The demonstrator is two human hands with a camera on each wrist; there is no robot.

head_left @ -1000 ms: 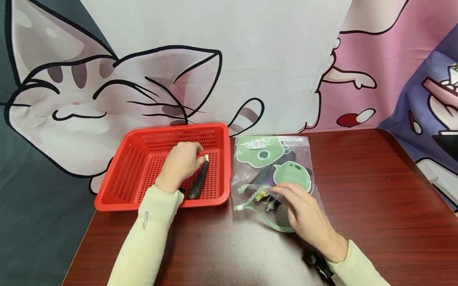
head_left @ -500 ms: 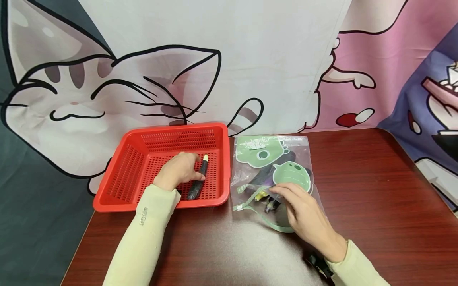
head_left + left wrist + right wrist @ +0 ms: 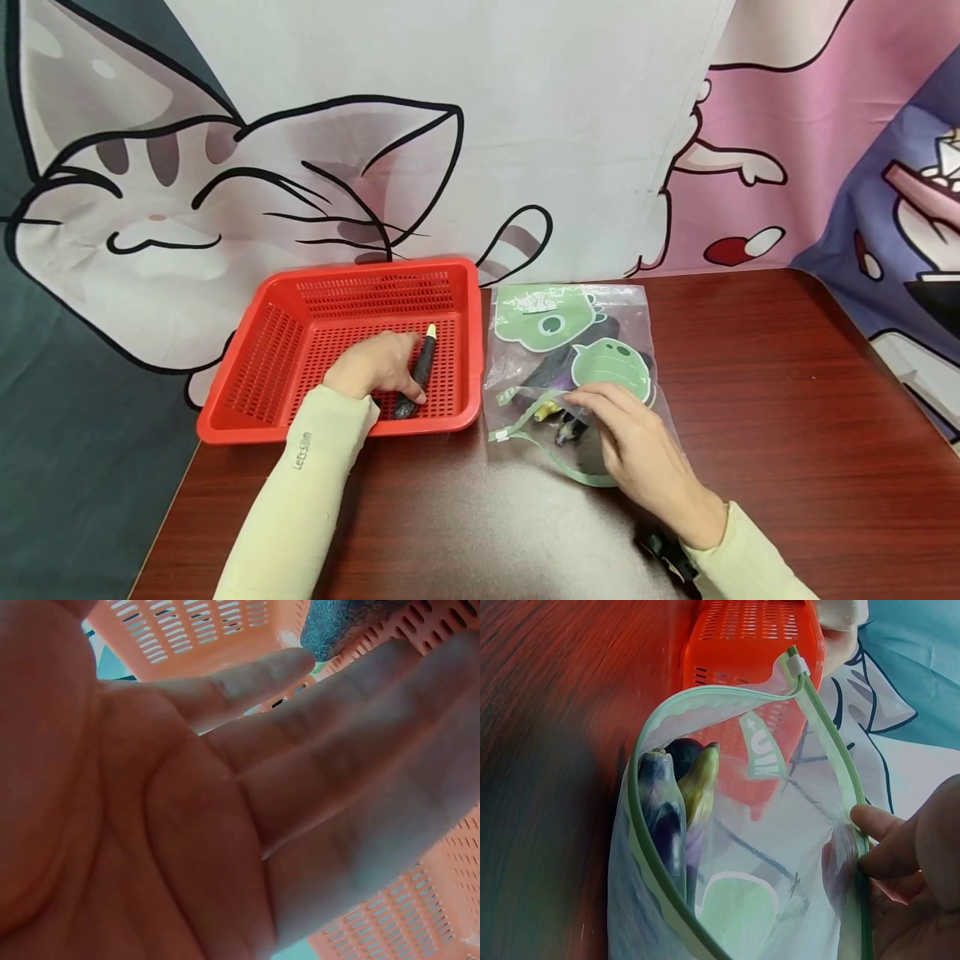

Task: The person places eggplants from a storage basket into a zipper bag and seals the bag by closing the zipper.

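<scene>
In the head view my left hand (image 3: 375,365) is inside the red basket (image 3: 247,429), beside a long dark vegetable (image 3: 423,362) with a pale tip. Its thumb lies over the vegetable's lower part; in the left wrist view the fingers (image 3: 322,750) look extended, close to a dark, rough-skinned thing (image 3: 341,626). My right hand (image 3: 652,458) pinches the upper edge of a clear zip bag (image 3: 517,367) with green prints. In the right wrist view the bag's mouth (image 3: 656,862) gapes, showing a purple eggplant (image 3: 664,817) and a yellowish-necked one (image 3: 699,787) inside.
The basket stands on the left of the dark red wooden table (image 3: 787,417), close to the bag. Behind the table hangs a cloth (image 3: 585,125) printed with cartoon figures. A black strap (image 3: 671,557) is on my right wrist.
My left hand has moved down and nearer the front of the basket, its thumb coming over the dark vegetable's lower part. My right hand and the bag have stayed where they were.
</scene>
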